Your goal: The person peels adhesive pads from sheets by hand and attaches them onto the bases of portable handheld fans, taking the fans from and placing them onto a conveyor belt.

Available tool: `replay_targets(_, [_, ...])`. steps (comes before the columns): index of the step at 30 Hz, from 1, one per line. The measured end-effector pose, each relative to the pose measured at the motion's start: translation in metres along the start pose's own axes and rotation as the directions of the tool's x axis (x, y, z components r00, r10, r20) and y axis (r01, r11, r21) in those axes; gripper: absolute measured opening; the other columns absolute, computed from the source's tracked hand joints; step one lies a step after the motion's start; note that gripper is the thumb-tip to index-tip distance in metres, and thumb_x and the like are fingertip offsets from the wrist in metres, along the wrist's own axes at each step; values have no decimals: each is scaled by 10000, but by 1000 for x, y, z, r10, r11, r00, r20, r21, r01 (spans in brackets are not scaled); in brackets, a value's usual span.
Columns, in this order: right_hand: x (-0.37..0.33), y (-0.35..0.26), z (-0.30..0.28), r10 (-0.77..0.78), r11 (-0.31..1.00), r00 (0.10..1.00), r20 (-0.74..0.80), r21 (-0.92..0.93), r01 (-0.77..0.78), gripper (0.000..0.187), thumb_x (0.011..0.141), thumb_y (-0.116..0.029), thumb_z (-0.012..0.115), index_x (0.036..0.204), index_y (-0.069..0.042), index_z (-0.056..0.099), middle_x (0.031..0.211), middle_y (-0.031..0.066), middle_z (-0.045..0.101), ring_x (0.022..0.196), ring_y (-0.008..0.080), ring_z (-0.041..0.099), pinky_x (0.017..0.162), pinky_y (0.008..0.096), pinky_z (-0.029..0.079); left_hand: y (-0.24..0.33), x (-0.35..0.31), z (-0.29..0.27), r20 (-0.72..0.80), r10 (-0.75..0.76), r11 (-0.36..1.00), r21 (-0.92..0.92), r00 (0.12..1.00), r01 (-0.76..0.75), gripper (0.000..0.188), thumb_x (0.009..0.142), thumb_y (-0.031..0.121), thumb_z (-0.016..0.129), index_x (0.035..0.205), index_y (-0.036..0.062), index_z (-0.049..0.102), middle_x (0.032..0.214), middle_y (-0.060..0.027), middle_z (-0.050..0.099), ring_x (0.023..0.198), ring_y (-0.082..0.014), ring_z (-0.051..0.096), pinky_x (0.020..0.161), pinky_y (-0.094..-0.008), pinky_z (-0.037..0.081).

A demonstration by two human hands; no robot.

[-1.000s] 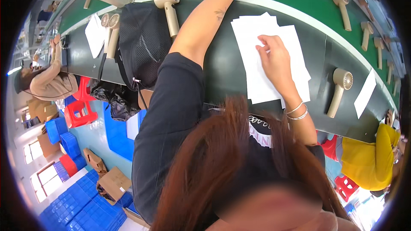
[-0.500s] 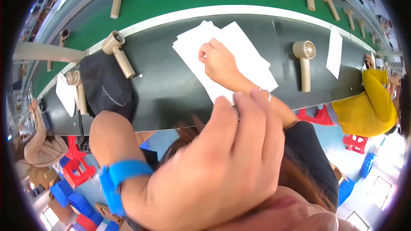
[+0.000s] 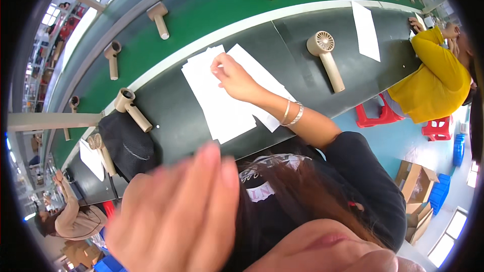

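Note:
My left hand (image 3: 176,211) is raised close to the camera, large and blurred, fingers stretched out and nothing seen in it. My right hand (image 3: 234,78) rests over the far part of overlapping white paper sheets (image 3: 217,113), its fingers loosely curled toward the thumb and no object visible in them. Bracelets circle that wrist. On the dark table (image 3: 176,106), a beige handheld fan (image 3: 330,63) lies to the right of the papers. Another beige fan body (image 3: 133,110) lies at the left, against a black bag or cloth (image 3: 123,141).
Behind the table, a green conveyor belt (image 3: 196,22) carries several beige fans. A white sheet (image 3: 366,30) lies farther right, near a person in a yellow top (image 3: 438,80). At the far left sits another person (image 3: 80,216). Cardboard boxes (image 3: 416,184) stand on the floor.
The view has turned and shifted. My left hand has moved left and lower in view, its blue wristband now out of sight. My right hand stays over the papers.

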State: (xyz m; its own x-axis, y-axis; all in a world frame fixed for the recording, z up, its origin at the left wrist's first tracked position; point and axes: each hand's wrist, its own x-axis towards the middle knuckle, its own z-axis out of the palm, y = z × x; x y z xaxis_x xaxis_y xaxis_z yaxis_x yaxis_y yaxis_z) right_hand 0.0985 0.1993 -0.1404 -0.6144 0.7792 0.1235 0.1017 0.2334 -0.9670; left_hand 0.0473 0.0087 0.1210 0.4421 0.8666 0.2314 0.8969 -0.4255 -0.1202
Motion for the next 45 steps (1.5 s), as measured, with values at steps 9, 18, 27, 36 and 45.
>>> replay_targets(9, [-32, 0, -83, -150, 984, 953, -262, 56, 171, 42, 929, -8, 486, 961, -33, 478, 859, 3, 478, 754, 62, 470, 668, 199, 412, -158, 181, 234, -167, -101, 976, -208, 981, 65, 298, 786, 17, 574, 1082, 40, 588, 1085, -137, 596, 1002, -341, 563, 843, -404, 477])
replay_targets(18, [-38, 4, -99, -53, 948, 948, -313, 282, 146, 49, 930, 6, 486, 953, -28, 459, 879, 11, 468, 756, 66, 436, 707, 191, 383, -189, 278, 356, -148, 187, 982, 56, 971, -181, 352, 739, 3, 560, 1081, 87, 566, 1120, -68, 582, 1093, -264, 534, 939, -374, 418])
replay_targets(27, [-36, 2, -95, -43, 950, 878, -476, 253, 184, 106, 925, -14, 529, 1025, -12, 493, 901, 7, 510, 789, 68, 481, 737, 193, 404, -183, 168, 276, -464, -434, 652, -753, 772, -86, 362, 786, 83, 624, 1137, 60, 537, 971, -103, 582, 894, -287, 570, 775, -358, 492])
replay_targets(36, [-33, 17, -93, -96, 982, 942, -322, 123, 142, 60, 944, -70, 514, 988, -30, 518, 909, 2, 491, 796, 81, 443, 736, 210, 380, -112, 21, 210, -524, -424, 773, -634, 739, -7, 467, 771, -10, 661, 1213, 63, 529, 1132, -137, 596, 966, -318, 610, 785, -363, 518])
replay_targets(45, [-31, -8, -68, -116, 981, 958, -262, 122, 152, 56, 935, -54, 522, 973, -16, 507, 894, 4, 496, 794, 81, 441, 736, 204, 373, -87, -20, 233, -541, -514, 735, -678, 666, 17, 427, 745, -30, 685, 1152, 58, 586, 1129, -128, 619, 1008, -310, 588, 889, -383, 485])
